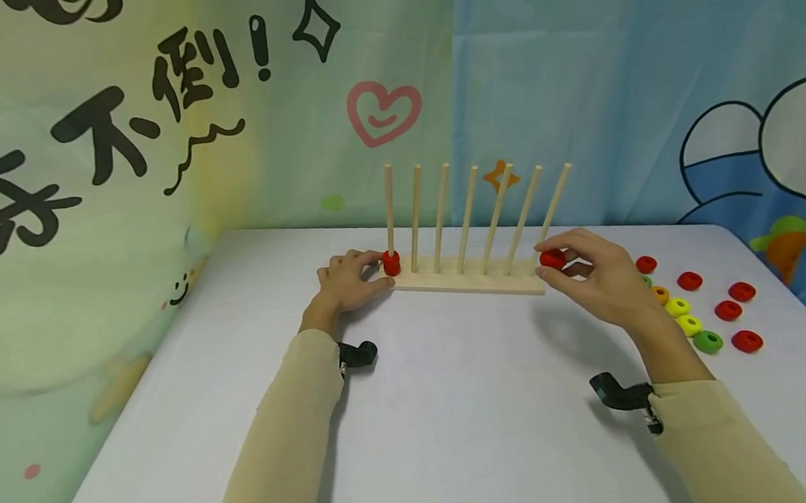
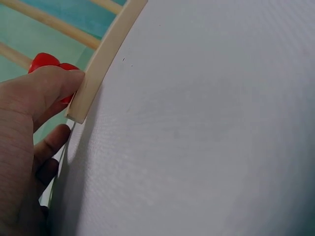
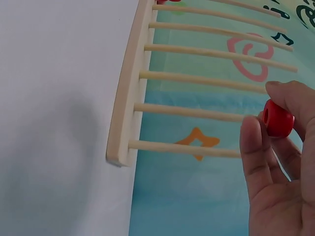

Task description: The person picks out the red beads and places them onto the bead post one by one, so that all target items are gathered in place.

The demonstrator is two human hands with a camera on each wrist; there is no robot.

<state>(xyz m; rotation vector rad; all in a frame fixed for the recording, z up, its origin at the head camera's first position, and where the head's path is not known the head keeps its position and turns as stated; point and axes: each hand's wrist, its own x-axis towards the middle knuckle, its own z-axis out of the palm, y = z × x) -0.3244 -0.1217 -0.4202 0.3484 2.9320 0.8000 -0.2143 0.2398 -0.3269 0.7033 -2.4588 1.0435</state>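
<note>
A wooden peg rack (image 1: 470, 282) with several upright rods stands on the table, two red beads (image 1: 391, 264) stacked on its leftmost rod. My left hand (image 1: 349, 282) holds the rack's left end. In the left wrist view its thumb (image 2: 61, 81) lies against the base edge beside the red beads, which it partly covers. Between thumb and fingers, my right hand (image 1: 594, 274) pinches another red bead (image 1: 552, 258) near the rack's right end. The right wrist view shows the hole of this pinched bead (image 3: 278, 119) turned toward the rods, close to their upper ends.
Loose beads lie on the table at the right, behind and beside my right forearm: several red beads (image 1: 728, 310), yellow beads (image 1: 688, 325), an orange bead (image 1: 660, 294) and a green bead (image 1: 708, 342). A printed cloth (image 1: 537, 59) hangs behind the white table (image 1: 454, 402).
</note>
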